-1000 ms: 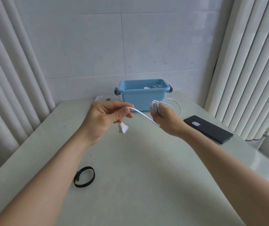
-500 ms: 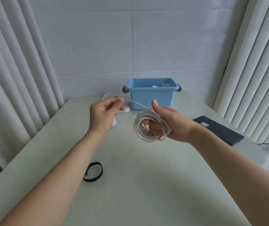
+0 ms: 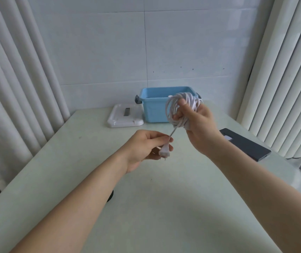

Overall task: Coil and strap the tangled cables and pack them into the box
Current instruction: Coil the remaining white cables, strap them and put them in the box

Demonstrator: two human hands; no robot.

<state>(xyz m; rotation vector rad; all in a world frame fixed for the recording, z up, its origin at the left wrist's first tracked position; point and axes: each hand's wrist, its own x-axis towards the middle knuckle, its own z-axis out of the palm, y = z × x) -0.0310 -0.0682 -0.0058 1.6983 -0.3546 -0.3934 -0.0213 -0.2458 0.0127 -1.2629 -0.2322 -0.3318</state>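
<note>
My right hand (image 3: 199, 128) grips a coil of white cable (image 3: 178, 105), raised in front of the blue box (image 3: 153, 108). A short free end runs down from the coil to my left hand (image 3: 146, 149), which pinches the cable just above its white plug (image 3: 165, 151). The blue box stands open at the back of the table, with something white just showing inside. A black strap (image 3: 111, 196) lies on the table, mostly hidden under my left forearm.
The box's white lid (image 3: 125, 115) lies flat to the left of the box. A dark phone (image 3: 244, 144) lies on the right side of the pale table (image 3: 164, 207). Curtains hang on both sides, and a tiled wall is behind.
My right hand rose and turned with the coil toward the box. My left hand dropped lower and slid along the cable to its plug end. The free length is now short.
</note>
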